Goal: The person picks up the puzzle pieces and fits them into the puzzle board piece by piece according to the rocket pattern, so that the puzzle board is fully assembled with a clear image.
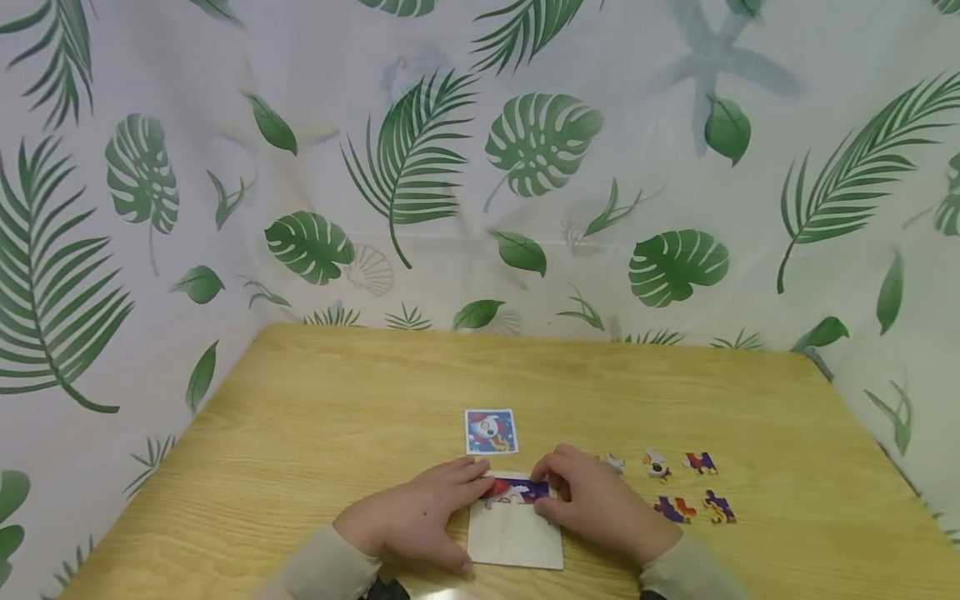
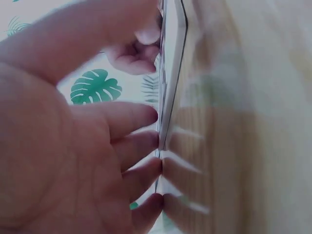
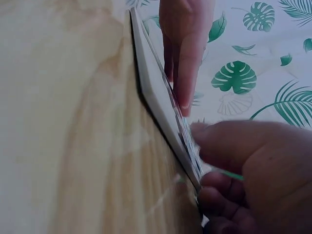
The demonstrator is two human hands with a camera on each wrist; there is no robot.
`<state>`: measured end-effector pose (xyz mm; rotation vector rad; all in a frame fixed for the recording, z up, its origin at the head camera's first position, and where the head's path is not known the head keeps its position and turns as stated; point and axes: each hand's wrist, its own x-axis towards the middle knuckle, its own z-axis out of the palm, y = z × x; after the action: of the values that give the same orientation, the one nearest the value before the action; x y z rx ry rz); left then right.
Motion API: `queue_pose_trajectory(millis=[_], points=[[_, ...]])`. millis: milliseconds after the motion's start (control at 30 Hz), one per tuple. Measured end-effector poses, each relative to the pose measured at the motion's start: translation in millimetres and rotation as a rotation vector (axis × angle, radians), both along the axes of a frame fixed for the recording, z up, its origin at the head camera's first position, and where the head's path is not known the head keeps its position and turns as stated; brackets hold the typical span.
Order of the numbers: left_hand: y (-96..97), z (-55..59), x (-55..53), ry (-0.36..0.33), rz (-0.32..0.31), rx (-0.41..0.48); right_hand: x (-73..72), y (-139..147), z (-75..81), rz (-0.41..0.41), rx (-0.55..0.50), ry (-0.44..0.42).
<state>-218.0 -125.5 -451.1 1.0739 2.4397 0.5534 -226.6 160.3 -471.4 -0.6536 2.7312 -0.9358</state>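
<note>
In the head view, a square white puzzle board (image 1: 514,535) lies on the table with colourful puzzle pieces (image 1: 513,490) set along its far side. My left hand (image 1: 423,512) rests at the board's left edge, fingers extended, fingertips on the far left corner and the red part of the picture. In the left wrist view its fingertips (image 2: 150,115) line up along the board's edge. My right hand (image 1: 600,504) is at the far right corner, where curled fingers and thumb pinch a purple puzzle piece (image 1: 538,490). The right wrist view shows that thumb (image 3: 219,139) over the board's surface.
A small picture card (image 1: 491,432) with a white cartoon figure lies just beyond the board. To the right are several loose puzzle pieces, among them a white one (image 1: 656,464), a purple-and-red one (image 1: 701,462) and a purple-and-orange one (image 1: 720,506). A leaf-patterned curtain (image 1: 450,167) hangs behind the wooden table (image 1: 337,400).
</note>
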Motion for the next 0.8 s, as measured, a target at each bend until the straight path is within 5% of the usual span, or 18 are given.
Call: queue_pose_trajectory(millis=[133, 267, 400, 800], points=[[5.0, 0.6, 3.0, 0.028, 0.047, -0.023, -1.2, 10.8, 4.6, -0.014, -0.091, -0.034], [6.3, -0.6, 2.3, 0.041, 0.070, -0.050, -6.5, 26.5, 13.1, -0.028, -0.101, 0.031], [4.8, -1.3, 1.3, 0.045, 0.070, -0.049, -14.0, 45.5, 24.0, -0.072, -0.042, 0.091], [7.2, -2.8, -1.6, 0.070, 0.080, -0.053, -31.2, 89.6, 26.3, -0.103, 0.155, -0.005]])
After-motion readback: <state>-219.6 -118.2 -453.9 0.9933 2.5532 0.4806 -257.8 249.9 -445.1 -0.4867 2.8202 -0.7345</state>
